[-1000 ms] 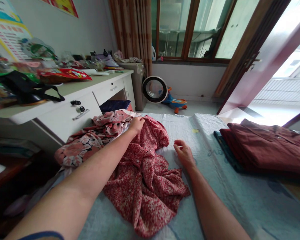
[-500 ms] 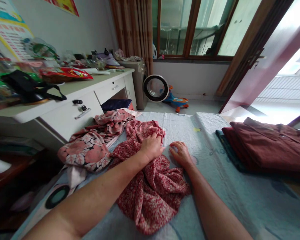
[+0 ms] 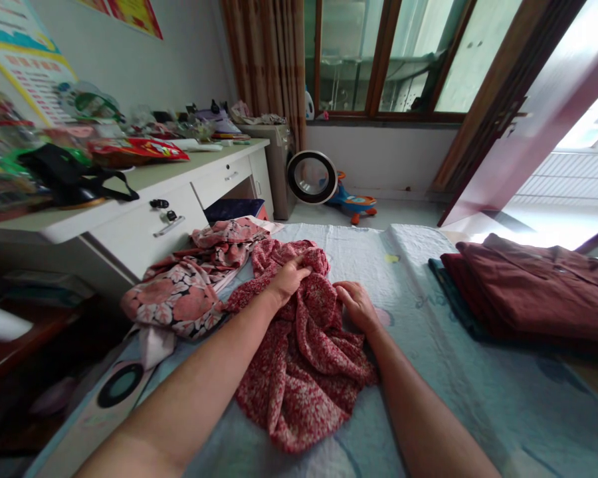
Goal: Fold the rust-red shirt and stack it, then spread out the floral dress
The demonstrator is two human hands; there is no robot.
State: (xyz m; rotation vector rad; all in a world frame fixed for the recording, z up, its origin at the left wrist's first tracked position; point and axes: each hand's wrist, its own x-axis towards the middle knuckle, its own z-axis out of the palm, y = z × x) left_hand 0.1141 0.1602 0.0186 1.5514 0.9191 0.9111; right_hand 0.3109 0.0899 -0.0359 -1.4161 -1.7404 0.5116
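A crumpled red garment (image 3: pixel 309 392) with a small pale floral pattern lies on the bed in front of me. My left hand (image 3: pixel 290 279) is closed on a bunched fold in its upper part, index finger and thumb pointing away from me. Just to the right, my right hand (image 3: pixel 357 305) rests low over the sheet, fingers loosely curved and apart, the fingertips at the garment's edge. Its thumb is partly hidden by the cloth. Left of the red garment lies a heaped pink and black floral garment (image 3: pixel 179 292).
A light blue patterned bed sheet (image 3: pixel 408 318) spreads beneath everything. Folded maroon clothes (image 3: pixel 548 285) are stacked on the right. Along the left runs a cluttered white desk (image 3: pixel 129 226). Beyond the bed are a washing machine with an open round door (image 3: pixel 311 177) and a blue toy car (image 3: pixel 353 201).
My left hand has moved slightly left and away from me, drawing up a fold of the red garment. The cloth now reaches the fingertips of my right hand, which has barely moved.
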